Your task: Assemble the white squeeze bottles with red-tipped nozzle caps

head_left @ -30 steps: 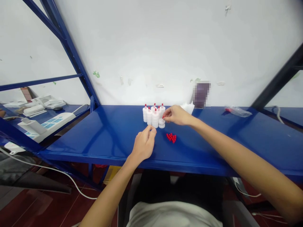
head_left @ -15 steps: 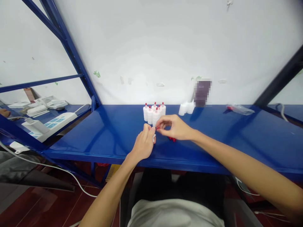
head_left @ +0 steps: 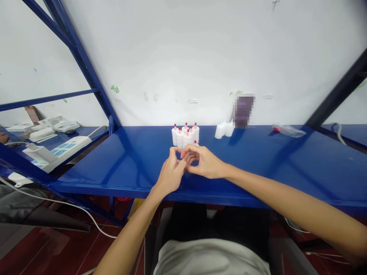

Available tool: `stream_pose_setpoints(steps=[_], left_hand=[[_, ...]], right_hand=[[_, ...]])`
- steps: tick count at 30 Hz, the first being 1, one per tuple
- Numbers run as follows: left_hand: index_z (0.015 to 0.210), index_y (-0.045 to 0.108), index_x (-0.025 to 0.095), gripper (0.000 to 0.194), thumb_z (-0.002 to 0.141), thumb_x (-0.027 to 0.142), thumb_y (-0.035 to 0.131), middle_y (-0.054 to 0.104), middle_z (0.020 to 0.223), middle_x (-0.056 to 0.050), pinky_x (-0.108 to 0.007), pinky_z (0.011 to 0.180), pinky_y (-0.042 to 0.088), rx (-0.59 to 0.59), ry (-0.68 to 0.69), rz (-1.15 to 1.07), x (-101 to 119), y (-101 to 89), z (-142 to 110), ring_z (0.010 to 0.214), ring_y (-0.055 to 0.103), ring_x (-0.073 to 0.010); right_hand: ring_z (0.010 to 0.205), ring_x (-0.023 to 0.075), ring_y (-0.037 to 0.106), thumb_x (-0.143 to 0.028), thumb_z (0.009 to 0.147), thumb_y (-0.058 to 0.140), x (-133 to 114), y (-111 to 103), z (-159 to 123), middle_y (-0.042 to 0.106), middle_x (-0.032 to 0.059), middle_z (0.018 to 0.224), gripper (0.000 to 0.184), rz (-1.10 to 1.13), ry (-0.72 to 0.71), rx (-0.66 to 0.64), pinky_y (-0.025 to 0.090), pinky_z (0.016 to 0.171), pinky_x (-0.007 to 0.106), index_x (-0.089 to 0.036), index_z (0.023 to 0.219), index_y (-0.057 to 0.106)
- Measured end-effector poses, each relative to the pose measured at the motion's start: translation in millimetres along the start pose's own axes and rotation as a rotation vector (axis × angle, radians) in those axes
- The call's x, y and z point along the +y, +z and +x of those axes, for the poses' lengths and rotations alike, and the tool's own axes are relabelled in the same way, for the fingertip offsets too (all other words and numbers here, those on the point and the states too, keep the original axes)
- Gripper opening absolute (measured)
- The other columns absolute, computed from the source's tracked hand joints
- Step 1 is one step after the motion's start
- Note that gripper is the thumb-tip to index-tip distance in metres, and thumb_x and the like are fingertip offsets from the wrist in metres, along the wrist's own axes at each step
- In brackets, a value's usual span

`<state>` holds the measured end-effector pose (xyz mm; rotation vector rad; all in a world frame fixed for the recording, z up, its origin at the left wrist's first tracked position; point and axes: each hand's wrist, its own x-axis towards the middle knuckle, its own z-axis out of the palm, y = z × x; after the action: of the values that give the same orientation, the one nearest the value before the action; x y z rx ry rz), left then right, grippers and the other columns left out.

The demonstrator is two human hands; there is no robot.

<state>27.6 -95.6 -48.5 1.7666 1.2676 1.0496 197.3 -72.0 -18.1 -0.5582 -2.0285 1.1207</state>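
My left hand (head_left: 171, 173) and my right hand (head_left: 204, 162) meet over the near half of the blue table. The left fingers are curled in, with the thumb towards the right hand; whatever they hold is hidden. My right hand is closed too, thumb and fingers bent in a ring against the left fingertips, and its grip also hides any object. Just behind them stand several white squeeze bottles (head_left: 177, 137) with red tips, grouped upright. One more red-tipped bottle (head_left: 195, 143) shows behind the right hand, its lower part covered.
White bottles without red tips (head_left: 220, 131) stand farther back to the right. A clear plastic bag (head_left: 291, 130) with something red lies at the right rear. A power strip (head_left: 67, 149) is on the left. Blue frame posts (head_left: 86, 65) flank the table (head_left: 129, 164).
The red piece pinched in my right hand and the white thing in my left hand no longer show. My right hand has shifted left and closer, covering the loose red pieces on the table.
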Motion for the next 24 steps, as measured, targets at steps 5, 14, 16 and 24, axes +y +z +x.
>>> stream_pose_setpoints(steps=[5,14,16,24], left_hand=[[0.113,0.035,0.024,0.025,0.088,0.024,0.04,0.046,0.054,0.011,-0.024,0.054,0.034,0.068,0.01,-0.037,-3,3.5,-3,0.05,0.044,-0.0128],[0.102,0.036,0.023,0.018,0.096,0.04,0.035,0.057,0.067,0.005,-0.027,0.063,0.039,-0.034,0.015,-0.151,1,6.6,-2,0.061,0.048,-0.0135],[0.095,0.032,0.024,0.013,0.095,0.036,0.034,0.058,0.068,0.005,-0.027,0.065,0.039,-0.074,0.023,-0.19,0,6.1,-2,0.062,0.047,-0.0134],[0.085,0.033,0.023,0.01,0.093,0.028,0.033,0.048,0.064,0.005,-0.026,0.06,0.035,-0.105,0.052,-0.118,-2,5.6,0,0.06,0.043,-0.0133]], right_hand=[[0.071,0.0125,0.066,-0.011,0.072,0.067,3,6,1,0.065,-0.0029,0.078,0.029,0.061,0.031,0.019,0.056,0.072,0.029,-0.02,0.097,0.054],[0.068,0.0153,0.066,-0.025,0.072,0.075,-2,-57,11,0.071,0.0039,0.077,0.016,-0.227,-0.02,0.311,0.057,0.068,0.032,-0.017,0.078,0.062],[0.068,0.017,0.067,-0.025,0.073,0.073,0,-74,15,0.071,0.0049,0.075,0.012,-0.386,-0.005,0.403,0.057,0.069,0.034,-0.016,0.077,0.066],[0.073,0.0199,0.07,-0.021,0.08,0.063,19,-75,23,0.076,0.0085,0.082,0.017,-0.647,0.039,0.278,0.057,0.072,0.035,-0.013,0.089,0.076]])
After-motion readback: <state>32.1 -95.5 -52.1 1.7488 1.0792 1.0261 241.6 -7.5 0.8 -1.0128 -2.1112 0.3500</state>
